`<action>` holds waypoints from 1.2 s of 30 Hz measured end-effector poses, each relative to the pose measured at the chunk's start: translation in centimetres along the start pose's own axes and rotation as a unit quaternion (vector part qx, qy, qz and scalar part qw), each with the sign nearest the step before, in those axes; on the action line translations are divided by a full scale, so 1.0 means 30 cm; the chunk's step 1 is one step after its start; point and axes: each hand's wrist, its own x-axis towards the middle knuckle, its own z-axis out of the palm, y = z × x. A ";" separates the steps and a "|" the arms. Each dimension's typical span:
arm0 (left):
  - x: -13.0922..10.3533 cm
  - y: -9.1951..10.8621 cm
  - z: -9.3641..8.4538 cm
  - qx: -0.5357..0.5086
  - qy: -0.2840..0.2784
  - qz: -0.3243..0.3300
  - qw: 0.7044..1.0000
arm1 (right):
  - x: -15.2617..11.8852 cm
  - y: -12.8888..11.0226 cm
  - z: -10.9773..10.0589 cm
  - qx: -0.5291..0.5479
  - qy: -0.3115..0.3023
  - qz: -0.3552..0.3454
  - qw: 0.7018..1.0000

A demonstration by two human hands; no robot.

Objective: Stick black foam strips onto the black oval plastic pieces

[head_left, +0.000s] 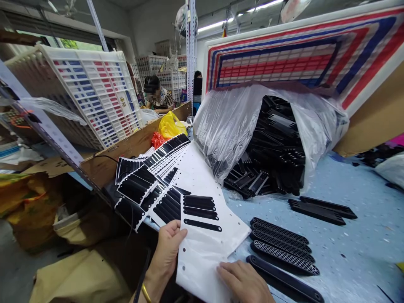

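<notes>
Pinching the left edge of a white backing sheet (202, 248) between thumb and bent fingers of the left hand (168, 248), at the near middle of the scene. Wearing a gold-coloured bracelet (145, 293) on the same wrist. Laying the fingertips of the right hand (244, 282) upon the near right part of this sheet; cannot tell whether also grasping it, because of the hidden thumb. On the far part of the sheet, to be seen in a row: black strip stickers (202, 225) with rounded ends.

Just right of the right hand, on the speckled blue table (362, 252): a plain black bar (284, 280), then lattice-patterned bars (280, 244) side by side, and farther, a pair of black bars (322, 210).

To the left, overlapping: more sticker sheets (139, 185). Farther right, lying open: a clear plastic bag (227, 122), full of black plastic parts (276, 143). Beyond the sticker sheets: a red bag (158, 139) and a yellow bag (172, 125). At far left, tilted: a white plastic crate (94, 92). Farthest, bent forward: a person in striped clothing (159, 94).
</notes>
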 end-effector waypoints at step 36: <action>0.346 0.402 0.171 0.056 0.022 0.256 0.965 | 0.036 0.181 -0.379 0.277 0.397 0.469 0.738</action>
